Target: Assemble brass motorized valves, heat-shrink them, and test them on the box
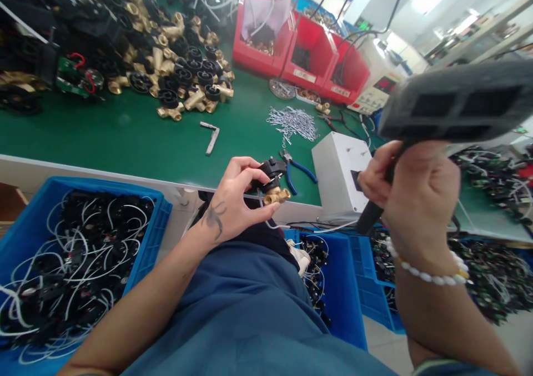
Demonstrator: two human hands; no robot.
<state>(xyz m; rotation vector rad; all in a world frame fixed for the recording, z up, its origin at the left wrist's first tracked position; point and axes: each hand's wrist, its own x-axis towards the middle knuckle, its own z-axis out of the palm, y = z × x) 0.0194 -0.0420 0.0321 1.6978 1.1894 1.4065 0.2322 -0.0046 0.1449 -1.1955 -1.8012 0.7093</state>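
My left hand [237,192] is closed around a brass valve [275,196] with a black plastic housing [272,168] on top, at the front edge of the green bench. A white cable hangs from this part. Raised on the right, my right hand [416,192] grips the black handle of a mallet [458,101]. Its bulky grey head has dark rectangular recesses and looks slightly blurred. Blue-handled cutting pliers [298,170] lie just beyond the valve. Farther back rests a heap of small silvery metal pins [293,125].
Brass valves [166,59] pile up at the back left, near an L-shaped metal tool [211,137]. Red bins [266,59] line the back. A white box [339,170] stands right of the pliers. Blue crates [160,209] of wired black parts flank me below the bench.
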